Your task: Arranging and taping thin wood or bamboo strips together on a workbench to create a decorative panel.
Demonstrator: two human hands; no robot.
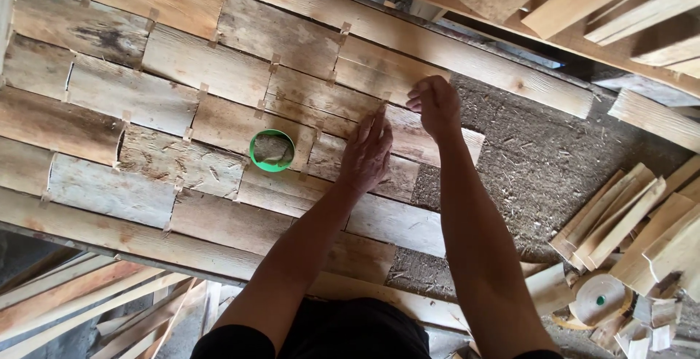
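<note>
Rough veneer sheets (219, 104) under left hand (367, 153), taped seams.

The wooden slats (182, 67) are showing pale tan and weathered grey — some streaked with dark brown grain and bark marks. Small beige tape strips (275, 63) are dotting their joints. A bright green-rimmed cup (272, 150) is showing a dull brownish inside. The tape roll (599, 298) is looking cream-tan — its core showing a green spot.

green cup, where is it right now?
In the head view the green cup sits left of centre on the taped wooden slats, just left of the left hand, not touching it.
</note>
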